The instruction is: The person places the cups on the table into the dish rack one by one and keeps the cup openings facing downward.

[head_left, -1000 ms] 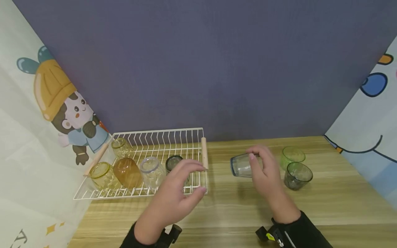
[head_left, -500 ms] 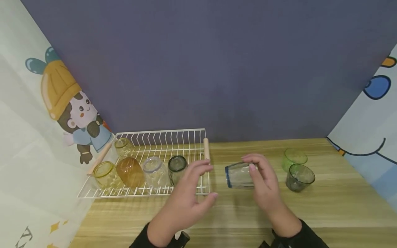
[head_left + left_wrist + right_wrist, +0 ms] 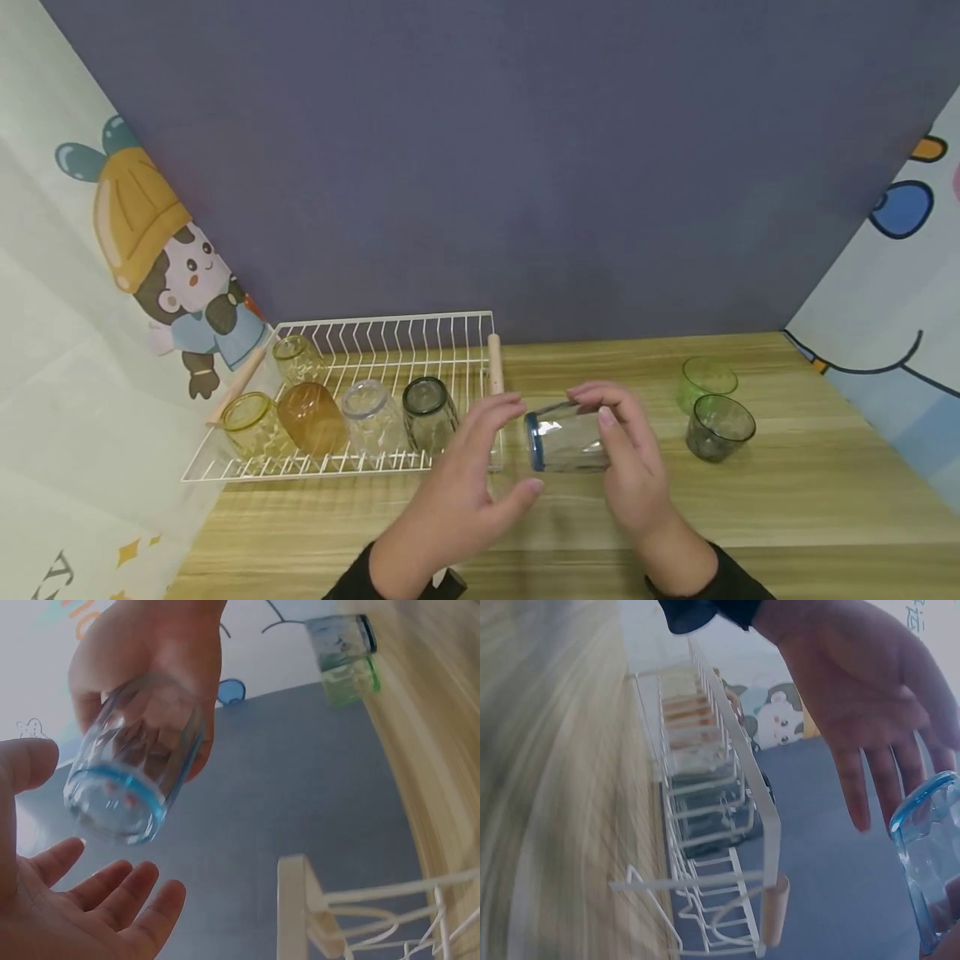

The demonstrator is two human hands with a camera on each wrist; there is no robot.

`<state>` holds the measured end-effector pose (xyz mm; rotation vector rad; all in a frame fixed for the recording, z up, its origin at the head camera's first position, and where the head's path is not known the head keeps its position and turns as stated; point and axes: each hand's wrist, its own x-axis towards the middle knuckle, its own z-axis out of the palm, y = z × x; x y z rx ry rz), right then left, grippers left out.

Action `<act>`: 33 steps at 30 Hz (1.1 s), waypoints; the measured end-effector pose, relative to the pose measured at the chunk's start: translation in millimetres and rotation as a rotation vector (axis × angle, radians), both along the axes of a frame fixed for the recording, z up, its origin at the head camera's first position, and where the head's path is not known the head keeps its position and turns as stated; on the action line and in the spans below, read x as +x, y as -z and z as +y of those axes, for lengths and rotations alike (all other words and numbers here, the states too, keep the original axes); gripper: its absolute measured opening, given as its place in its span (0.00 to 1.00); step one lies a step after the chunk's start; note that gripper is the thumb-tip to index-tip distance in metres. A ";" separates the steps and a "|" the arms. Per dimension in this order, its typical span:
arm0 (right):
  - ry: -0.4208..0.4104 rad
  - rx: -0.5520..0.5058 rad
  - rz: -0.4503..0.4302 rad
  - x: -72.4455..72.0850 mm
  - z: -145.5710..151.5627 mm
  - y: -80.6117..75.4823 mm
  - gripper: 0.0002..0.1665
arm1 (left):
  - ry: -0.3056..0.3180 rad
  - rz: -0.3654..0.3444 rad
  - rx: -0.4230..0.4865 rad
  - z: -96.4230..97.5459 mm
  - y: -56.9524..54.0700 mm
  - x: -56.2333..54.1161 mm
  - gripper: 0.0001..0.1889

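My right hand (image 3: 630, 467) grips a pale blue drinking glass (image 3: 566, 446) by one end. The glass lies nearly sideways in the air above the table, its blue-ringed end pointing left. My left hand (image 3: 472, 492) hovers just beside that ringed end, fingers and thumb spread around a gap. In the left wrist view, the left fingers (image 3: 112, 896) are relaxed below the glass (image 3: 139, 761), apart from it, while the right hand (image 3: 150, 645) wraps its far end. The right wrist view has the glass (image 3: 934, 855) at the right edge, with the open left palm (image 3: 862, 690) facing it.
A white wire rack (image 3: 420, 321) with wooden handles stands at left. Inside are a yellow glass (image 3: 255, 425), a smaller yellowish glass (image 3: 296, 358), an amber glass (image 3: 311, 417), a clear glass (image 3: 371, 417) and a dark grey glass (image 3: 429, 412). Green (image 3: 705, 383) and grey-green glasses (image 3: 720, 429) stand at right.
The right hand has brought the glass left and down, toward the body. My left hand has moved right, away from the rack, so the hands are now closer together.
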<state>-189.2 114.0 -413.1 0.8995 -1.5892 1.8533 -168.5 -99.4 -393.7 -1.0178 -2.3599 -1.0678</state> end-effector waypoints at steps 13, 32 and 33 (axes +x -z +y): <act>-0.016 -0.075 -0.009 10.9 -13.4 7.7 0.15 | 0.060 0.079 0.080 19.4 14.8 1.5 0.37; -0.031 -0.026 -0.017 12.0 -19.4 7.0 0.14 | 0.074 0.038 0.175 18.9 17.7 -2.6 0.31; -0.033 -0.030 -0.018 11.3 -19.1 7.2 0.14 | 0.074 0.033 0.178 17.9 16.7 -3.1 0.31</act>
